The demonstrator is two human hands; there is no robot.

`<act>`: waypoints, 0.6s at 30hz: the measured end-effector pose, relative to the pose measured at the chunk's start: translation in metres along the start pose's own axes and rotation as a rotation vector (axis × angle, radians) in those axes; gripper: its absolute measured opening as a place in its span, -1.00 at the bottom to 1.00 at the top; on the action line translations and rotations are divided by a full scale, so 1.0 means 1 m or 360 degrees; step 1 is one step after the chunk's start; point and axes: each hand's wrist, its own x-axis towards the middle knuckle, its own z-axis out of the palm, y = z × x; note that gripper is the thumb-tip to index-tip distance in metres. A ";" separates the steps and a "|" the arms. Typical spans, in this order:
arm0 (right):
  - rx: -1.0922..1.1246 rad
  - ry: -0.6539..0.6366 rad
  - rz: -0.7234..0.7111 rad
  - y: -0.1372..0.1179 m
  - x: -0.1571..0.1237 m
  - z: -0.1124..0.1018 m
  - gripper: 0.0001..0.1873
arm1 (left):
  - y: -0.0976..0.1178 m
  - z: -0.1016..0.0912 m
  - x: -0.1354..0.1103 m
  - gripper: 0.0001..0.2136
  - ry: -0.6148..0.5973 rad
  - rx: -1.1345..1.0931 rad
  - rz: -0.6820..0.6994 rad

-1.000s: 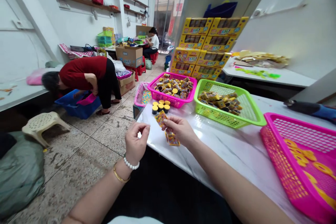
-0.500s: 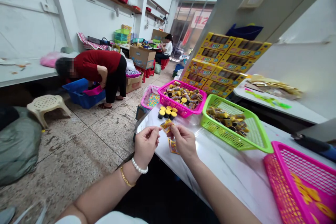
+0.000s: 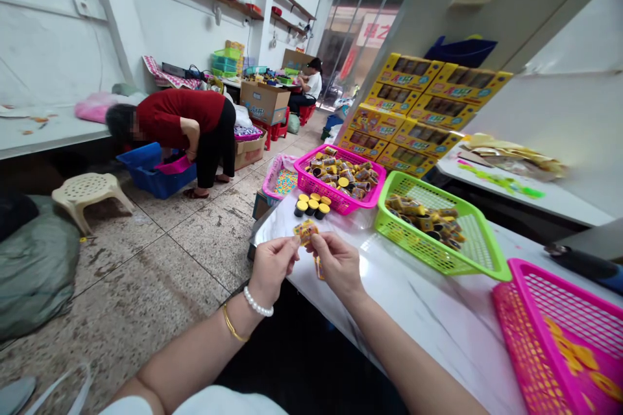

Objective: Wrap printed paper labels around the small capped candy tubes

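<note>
Both hands pinch one small orange-and-yellow sticker (image 3: pixel 305 231) between thumb and fingertips, the left hand (image 3: pixel 272 264) on its left edge, the right hand (image 3: pixel 337 262) on its right, held just above the near-left corner of the white marble table (image 3: pixel 428 311). A second ago the left hand was apart from the sticker with its fingers closed on nothing; it has since closed in and taken hold. More stickers hang below the right hand's fingers. Just beyond stand black yellow-capped pots (image 3: pixel 311 205), then a pink basket (image 3: pixel 341 176) and a green basket (image 3: pixel 438 224) of rolls.
</note>
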 end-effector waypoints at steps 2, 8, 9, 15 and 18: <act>-0.0088 -0.0089 -0.0064 -0.002 0.000 0.001 -0.69 | 0.002 -0.003 0.006 -0.49 0.0012 -0.0158 -0.0174; -0.0263 -0.0263 -0.0124 0.000 -0.003 0.006 -0.80 | -0.003 -0.017 0.014 -0.66 0.0148 0.0107 0.0035; -0.0298 -0.0270 -0.0133 0.001 -0.004 0.007 -0.78 | -0.005 -0.018 0.013 -0.70 0.0173 0.0193 0.0152; -0.0451 -0.0379 -0.0163 0.006 0.014 -0.004 -0.69 | -0.004 -0.028 0.015 -0.67 0.0187 0.0225 0.0053; -0.0874 -0.0128 -0.0206 0.015 0.048 -0.021 -0.69 | 0.005 -0.034 0.024 -0.62 0.0133 0.0053 -0.0155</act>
